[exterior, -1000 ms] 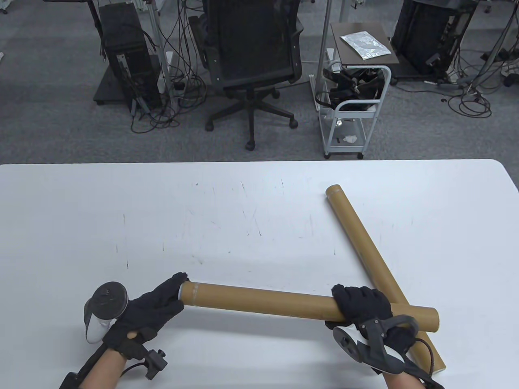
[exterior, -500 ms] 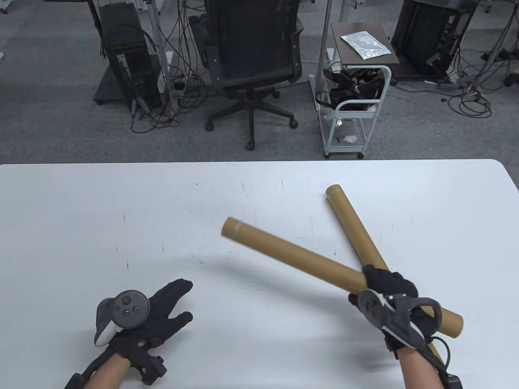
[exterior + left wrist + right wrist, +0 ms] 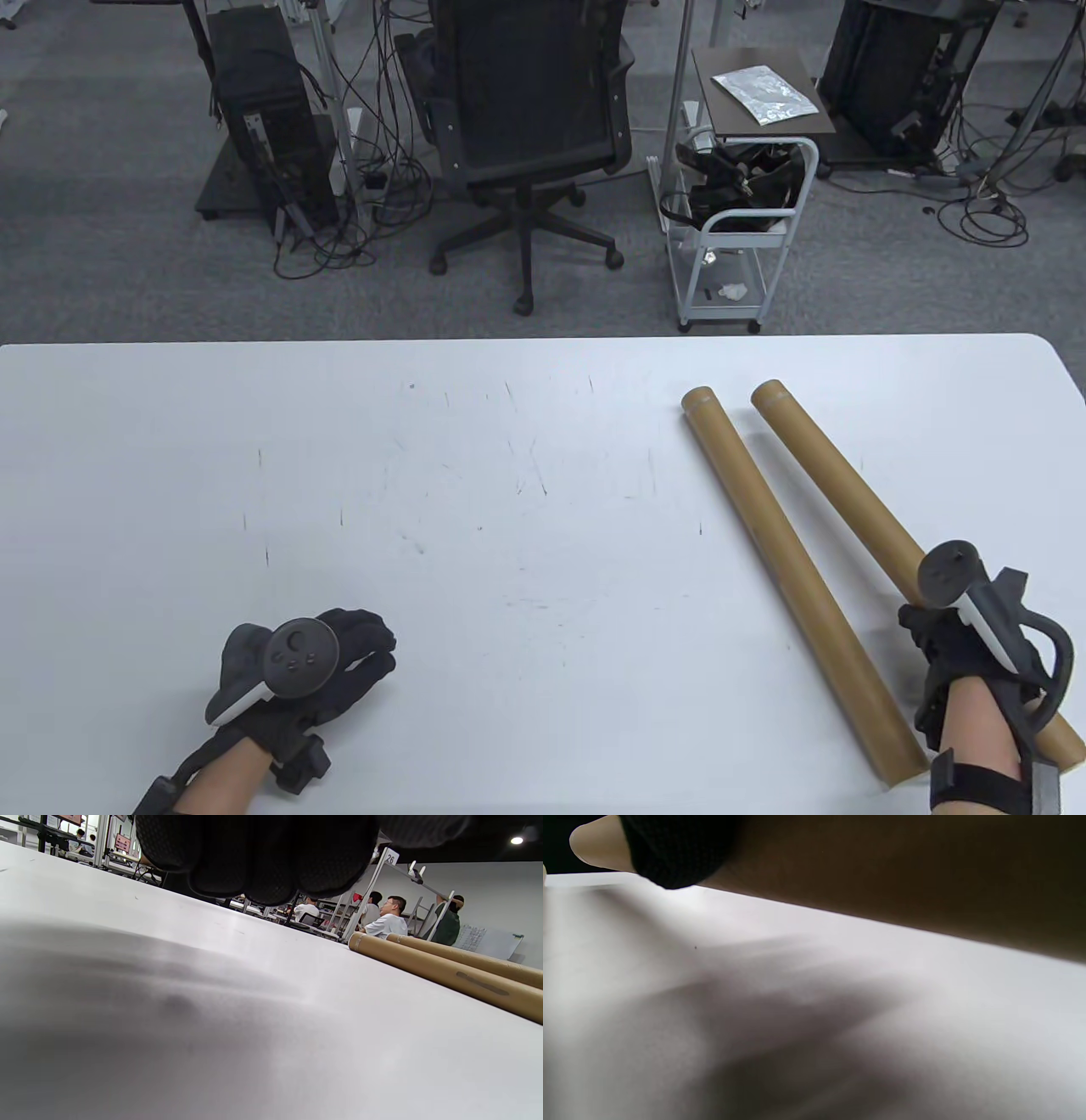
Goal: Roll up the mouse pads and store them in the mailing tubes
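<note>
Table view shows two brown mailing tubes lying side by side on the right of the white worktop (image 3: 526, 543), the left tube (image 3: 797, 577) alone and the right tube (image 3: 836, 475) under the right hand (image 3: 954, 637). That hand's grip looks wrapped round its tube near the low end, likely to lay it neatly beside the other. The left hand (image 3: 339, 662) rests loosely curled, holding nothing, and no mouse pad shows.

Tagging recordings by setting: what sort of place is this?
Likely an office-style lab: a white table with an office chair, computer tower, floor cables, and seated people at other stations.
</note>
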A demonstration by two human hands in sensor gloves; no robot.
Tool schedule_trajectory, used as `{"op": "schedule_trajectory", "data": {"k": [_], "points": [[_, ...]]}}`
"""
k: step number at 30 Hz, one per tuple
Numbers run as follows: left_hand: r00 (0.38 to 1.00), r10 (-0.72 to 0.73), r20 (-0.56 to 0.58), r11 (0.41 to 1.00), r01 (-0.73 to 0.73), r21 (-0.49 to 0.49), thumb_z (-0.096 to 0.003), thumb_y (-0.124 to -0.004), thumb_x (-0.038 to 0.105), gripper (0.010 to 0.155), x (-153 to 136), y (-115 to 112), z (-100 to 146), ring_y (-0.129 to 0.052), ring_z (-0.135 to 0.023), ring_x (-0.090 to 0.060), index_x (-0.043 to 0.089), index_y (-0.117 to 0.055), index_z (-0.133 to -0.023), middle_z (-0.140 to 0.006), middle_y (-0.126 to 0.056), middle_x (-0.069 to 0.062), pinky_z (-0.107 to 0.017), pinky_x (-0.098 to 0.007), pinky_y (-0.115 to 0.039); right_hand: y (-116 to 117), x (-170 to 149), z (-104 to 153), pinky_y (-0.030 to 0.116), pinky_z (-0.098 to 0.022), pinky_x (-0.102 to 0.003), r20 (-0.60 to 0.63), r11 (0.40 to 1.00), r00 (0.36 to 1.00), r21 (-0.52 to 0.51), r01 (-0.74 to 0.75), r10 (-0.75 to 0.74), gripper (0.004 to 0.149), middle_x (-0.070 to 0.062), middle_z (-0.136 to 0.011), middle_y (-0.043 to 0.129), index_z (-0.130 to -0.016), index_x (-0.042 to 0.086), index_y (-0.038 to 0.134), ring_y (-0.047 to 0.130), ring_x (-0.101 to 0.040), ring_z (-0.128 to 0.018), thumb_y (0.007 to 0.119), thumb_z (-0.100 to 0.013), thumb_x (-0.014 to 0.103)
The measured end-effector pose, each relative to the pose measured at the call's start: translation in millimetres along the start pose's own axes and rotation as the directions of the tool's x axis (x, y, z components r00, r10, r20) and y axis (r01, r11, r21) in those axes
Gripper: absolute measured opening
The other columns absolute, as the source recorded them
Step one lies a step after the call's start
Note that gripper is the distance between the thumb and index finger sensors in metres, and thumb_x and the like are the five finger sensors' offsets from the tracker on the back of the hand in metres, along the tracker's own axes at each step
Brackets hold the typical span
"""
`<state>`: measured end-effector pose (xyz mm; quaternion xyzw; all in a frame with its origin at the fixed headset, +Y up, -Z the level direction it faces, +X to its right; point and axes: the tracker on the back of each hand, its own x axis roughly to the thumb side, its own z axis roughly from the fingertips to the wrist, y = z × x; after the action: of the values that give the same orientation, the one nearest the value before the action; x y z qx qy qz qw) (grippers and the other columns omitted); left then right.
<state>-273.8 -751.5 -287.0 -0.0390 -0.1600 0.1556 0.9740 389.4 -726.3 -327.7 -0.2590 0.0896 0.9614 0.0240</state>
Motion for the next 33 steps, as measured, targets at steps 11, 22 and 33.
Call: {"op": "schedule_trajectory", "data": {"k": [11,22,33], "points": [[0.998,-0.067,0.011,0.998,0.066,0.017,-0.0416,-0.068,0.057,0.049,2,5,1,-0.081,-0.093,-0.020,0.037,-0.080,-0.085,-0.097,-0.084,0.009,-0.076,-0.037,-0.070,17,5,-30,0.064,-0.069,-0.057,0.007,0.993,0.994,0.042,-0.114,0.114,0.078,-0.013,-0.101,0.077,-0.109,0.011,0.055,0.083,-0.033,-0.084,0.076,-0.042,0.046],[0.996,-0.093,-0.002,0.996,0.093,0.012,-0.0396,-0.069,0.060,0.054,-4,6,2,-0.081,-0.094,-0.021,0.038,-0.080,-0.087,-0.099,-0.083,0.009,-0.075,-0.036,-0.072,-33,12,1,0.041,-0.076,-0.064,-0.103,0.990,0.986,-0.032,-0.137,0.133,0.089,-0.017,-0.118,0.046,-0.115,0.014,0.032,0.053,-0.044,-0.103,0.062,-0.045,0.059],[0.938,-0.312,-0.154,0.945,0.322,0.047,-0.0340,-0.069,0.068,0.062,-11,16,6,-0.080,-0.094,-0.022,0.039,-0.075,-0.089,-0.100,-0.080,0.009,-0.070,-0.032,-0.075,-33,161,114,0.039,-0.077,-0.063,0.439,0.972,0.892,-0.234,-0.001,0.107,0.081,-0.006,-0.122,0.037,-0.114,0.027,0.036,0.042,-0.041,-0.109,0.057,-0.044,0.062]]}}
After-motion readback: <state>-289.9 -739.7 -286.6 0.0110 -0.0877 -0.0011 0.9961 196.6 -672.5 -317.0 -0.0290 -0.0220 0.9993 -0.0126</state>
